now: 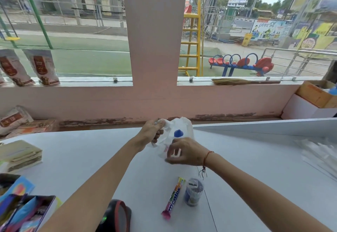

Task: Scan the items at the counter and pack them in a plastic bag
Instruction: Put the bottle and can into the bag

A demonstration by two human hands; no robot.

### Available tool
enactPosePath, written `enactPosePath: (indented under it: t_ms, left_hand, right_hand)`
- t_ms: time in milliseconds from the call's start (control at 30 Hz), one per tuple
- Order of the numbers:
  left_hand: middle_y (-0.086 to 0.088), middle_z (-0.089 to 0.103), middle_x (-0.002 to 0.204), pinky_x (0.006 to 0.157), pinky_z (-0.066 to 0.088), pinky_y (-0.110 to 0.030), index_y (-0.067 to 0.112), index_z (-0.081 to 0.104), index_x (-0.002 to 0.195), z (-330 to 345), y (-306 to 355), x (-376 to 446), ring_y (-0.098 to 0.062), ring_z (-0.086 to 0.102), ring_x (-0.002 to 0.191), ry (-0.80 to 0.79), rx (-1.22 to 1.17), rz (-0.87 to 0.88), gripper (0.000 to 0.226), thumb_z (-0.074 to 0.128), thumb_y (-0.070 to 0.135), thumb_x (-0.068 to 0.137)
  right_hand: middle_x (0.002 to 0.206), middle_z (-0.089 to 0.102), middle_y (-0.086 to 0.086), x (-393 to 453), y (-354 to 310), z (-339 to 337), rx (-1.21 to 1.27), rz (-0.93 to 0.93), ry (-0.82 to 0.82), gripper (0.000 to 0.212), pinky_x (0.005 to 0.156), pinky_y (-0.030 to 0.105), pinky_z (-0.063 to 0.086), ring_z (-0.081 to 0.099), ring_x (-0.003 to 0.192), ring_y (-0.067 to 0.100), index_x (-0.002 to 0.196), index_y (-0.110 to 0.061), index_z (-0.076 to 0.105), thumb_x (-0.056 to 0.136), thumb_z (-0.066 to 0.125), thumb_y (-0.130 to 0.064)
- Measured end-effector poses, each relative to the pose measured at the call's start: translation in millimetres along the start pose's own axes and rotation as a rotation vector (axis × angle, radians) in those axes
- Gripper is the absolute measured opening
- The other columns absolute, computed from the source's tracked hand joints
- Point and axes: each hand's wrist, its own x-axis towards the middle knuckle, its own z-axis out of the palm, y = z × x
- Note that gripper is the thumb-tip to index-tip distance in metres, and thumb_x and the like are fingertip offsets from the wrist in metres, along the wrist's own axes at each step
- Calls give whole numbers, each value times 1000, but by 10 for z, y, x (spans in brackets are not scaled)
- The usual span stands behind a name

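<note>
1. We find the plastic bag [179,131] held above the far middle of the counter [255,159], with a blue-capped bottle [178,133] showing through its thin white film.
2. The left hand [152,131] is clenched on the bag's upper edge, holding it up.
3. The right hand [184,153] has its fingers curled around the bag's lower front; whether it grips the film or the bottle through it, we cannot tell.
4. Near the front edge, unpacked, lie a Mentos roll [174,198] and, just beside it, a small round container [193,191].
5. The scanner [116,215] sits at the near edge under the left forearm.
6. Risks, in our judgement: the mouth may close if the left grip slackens; the thin film could tear under the bottle's weight; the container could roll if nudged.
</note>
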Motion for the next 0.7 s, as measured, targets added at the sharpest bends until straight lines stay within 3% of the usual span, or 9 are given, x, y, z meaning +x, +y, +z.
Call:
enactPosePath:
  t_ms: [67, 100, 167, 267, 367, 467, 567, 700]
  left_hand:
    - [5, 34, 56, 39, 24, -16, 22, 55, 84, 35, -19, -13, -8, 26, 44, 5, -2, -6, 21, 44, 30, 99]
    - [5, 34, 56, 38, 24, -15, 21, 55, 84, 51, -32, -30, -7, 26, 44, 12, -4, -11, 20, 44, 30, 99]
    - [4, 35, 56, 37, 26, -15, 20, 55, 86, 70, -54, -60, -8, 26, 45, 26, -9, -18, 20, 45, 31, 99]
    - [3, 37, 58, 39, 28, -16, 18, 56, 93, 93, -72, -97, -10, 26, 49, 52, 9, -23, 19, 43, 30, 99]
    - [2, 37, 59, 37, 27, -15, 15, 55, 98, 102, -86, -131, -10, 27, 49, 102, -19, -21, 19, 41, 28, 100]
    - [3, 37, 57, 35, 28, -14, 15, 53, 95, 108, -72, -156, -10, 28, 46, 152, -60, -19, 19, 40, 28, 100]
    - [8, 36, 51, 36, 27, -16, 18, 51, 86, 120, -26, -190, -7, 28, 40, 165, -116, -17, 19, 42, 27, 100]
    - [14, 31, 43, 35, 22, -14, 23, 44, 74, 133, 24, -258, -3, 23, 36, 96, -234, 4, 26, 44, 28, 99]
  right_hand:
    - [120, 63, 1, -159, -102, 14, -122, 134, -489, 50, 92, 37, 49, 57, 107, 19, 111, -29, 66, 71, 73, -57]
    - [126, 61, 0, -237, -130, 39, -217, 177, -626, 56, 97, 38, 47, 55, 112, 21, 117, -30, 63, 68, 77, -54]
    - [127, 64, 2, -313, -169, 77, -253, 199, -686, 53, 99, 38, 50, 59, 114, 24, 119, -26, 65, 71, 80, -41]
    - [117, 71, 2, -295, -168, -137, -163, 226, -548, 41, 93, 36, 54, 64, 106, 23, 110, -21, 72, 72, 81, -33]
    - [103, 75, -5, -196, -141, -508, -100, 204, -149, 37, 75, 24, 48, 60, 83, 12, 101, -23, 75, 67, 80, -35]
    - [102, 69, 4, 20, -98, -585, -65, 140, 168, 38, 71, 28, 52, 57, 78, 17, 100, -18, 73, 65, 82, -29]
    - [108, 58, 13, 317, -42, -320, -146, 171, 190, 39, 79, 37, 56, 59, 90, 29, 107, -10, 68, 70, 78, -20]
    - [112, 67, 19, 544, 172, 108, -374, 171, 40, 23, 86, 40, 52, 58, 109, 34, 108, -1, 64, 86, 58, -6]
